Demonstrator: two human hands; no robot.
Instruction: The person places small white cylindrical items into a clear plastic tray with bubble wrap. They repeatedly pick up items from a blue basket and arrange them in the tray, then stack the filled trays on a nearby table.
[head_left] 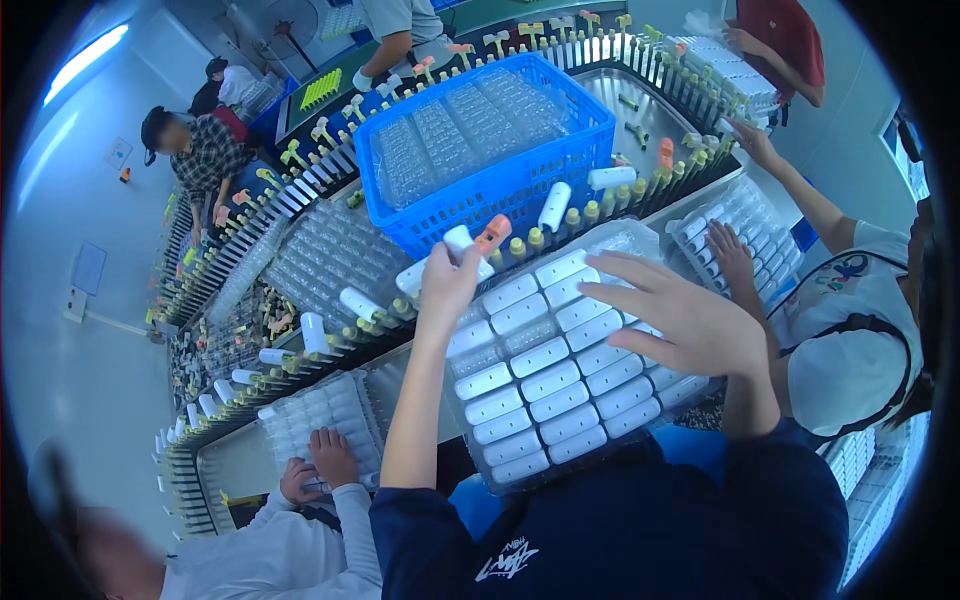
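Note:
A clear plastic tray (470, 362) lies in front of me, with rows of white oblong plastic casings (540, 357) in its pockets. A few pockets near its left and upper parts hold no casing. Beyond the tray's far left corner, my left hand (450, 285) is closed on a white casing (459, 239). That casing is beside an orange clip (493, 235) on the conveyor's edge; I cannot tell whether they touch. My right hand (685, 315) hovers over the right side of the tray, its fingers spread and nothing visible in them.
A blue crate (480, 210) with stacked clear trays stands on the table beyond. A conveyor of yellow-tipped pegs (591, 211) runs around it, some carrying white casings (555, 206). Co-workers sit close on both sides, a hand (730, 250) on another tray at right.

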